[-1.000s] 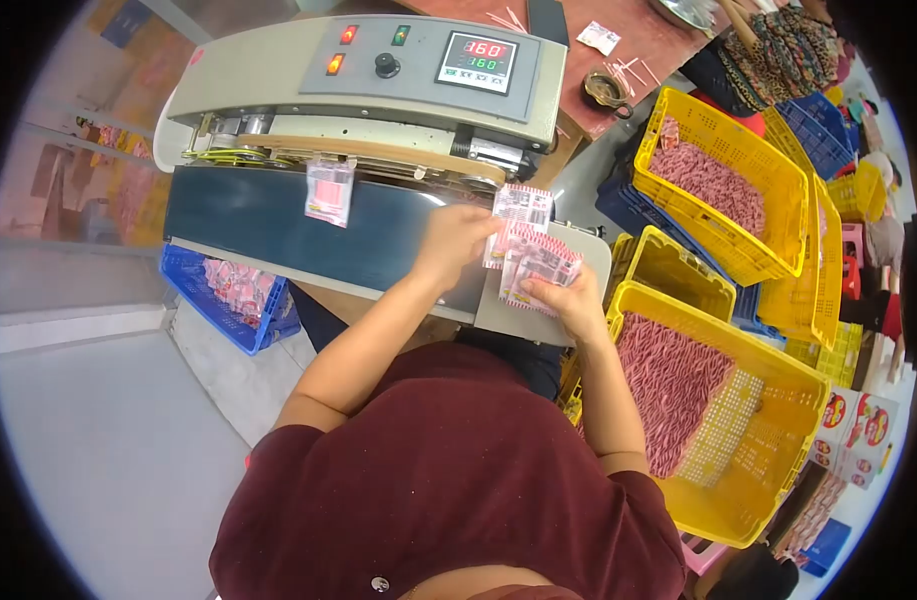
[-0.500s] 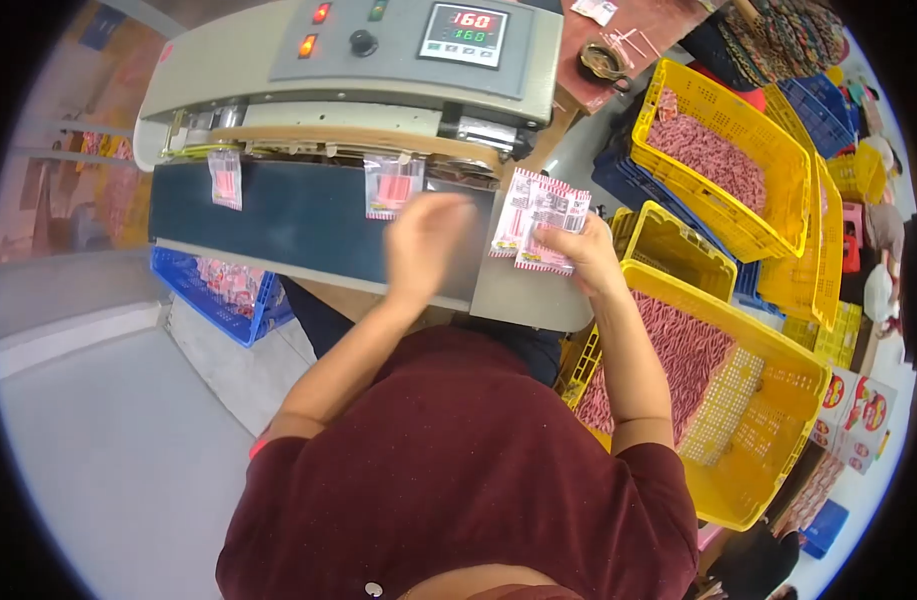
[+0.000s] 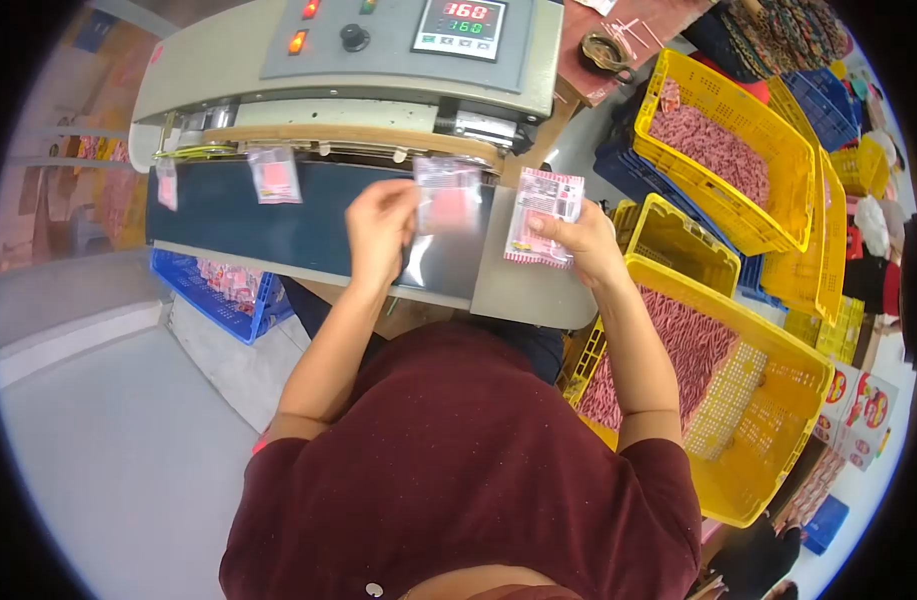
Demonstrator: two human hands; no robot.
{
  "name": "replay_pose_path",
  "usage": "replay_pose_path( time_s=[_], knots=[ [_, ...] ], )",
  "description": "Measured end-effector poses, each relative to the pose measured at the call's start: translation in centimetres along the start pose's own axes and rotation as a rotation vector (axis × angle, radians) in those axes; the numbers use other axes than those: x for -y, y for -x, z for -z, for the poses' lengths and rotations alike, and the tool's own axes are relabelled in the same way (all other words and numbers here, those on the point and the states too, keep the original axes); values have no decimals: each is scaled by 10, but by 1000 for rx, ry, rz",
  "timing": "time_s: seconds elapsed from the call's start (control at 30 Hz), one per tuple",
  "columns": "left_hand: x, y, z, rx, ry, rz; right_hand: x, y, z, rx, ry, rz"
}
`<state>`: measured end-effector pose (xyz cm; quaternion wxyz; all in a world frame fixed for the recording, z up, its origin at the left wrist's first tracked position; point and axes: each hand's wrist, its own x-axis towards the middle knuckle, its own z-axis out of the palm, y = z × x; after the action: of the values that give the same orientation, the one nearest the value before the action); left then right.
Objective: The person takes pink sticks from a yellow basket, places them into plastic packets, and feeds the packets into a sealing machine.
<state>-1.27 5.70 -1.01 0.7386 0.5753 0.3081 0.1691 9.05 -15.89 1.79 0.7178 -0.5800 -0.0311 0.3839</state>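
My left hand is over the belt with its fingers pinched at the left edge of a blurred pink-and-clear packet, whose top edge is at the machine's sealing slot. My right hand holds a small stack of striped packets, thumb on top, above the metal plate at the belt's right end. Two more packets hang from the slot farther left: one mid-belt and a smaller-looking one at the far left. The sealing machine shows 160 on its display.
Below the belt's left end is a blue crate of packets. On the right are yellow crates with pink sticks. A red table carries a dark pot. Another person's patterned clothing shows at the top right.
The hanging packets have moved left along the machine. My left hand went from the stack to the belt, and another packet is at the slot. The stack in my right hand looks smaller.
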Motion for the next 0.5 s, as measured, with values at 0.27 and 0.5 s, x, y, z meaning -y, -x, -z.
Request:
replay_pose_path(
  time_s=[0.27,0.5],
  knots=[
    [5,12,-57,412,-80,12,-3,-7,-7,15,251,156],
    [2,8,-58,410,53,202,-2,3,-2,-40,140,113]
  ],
)
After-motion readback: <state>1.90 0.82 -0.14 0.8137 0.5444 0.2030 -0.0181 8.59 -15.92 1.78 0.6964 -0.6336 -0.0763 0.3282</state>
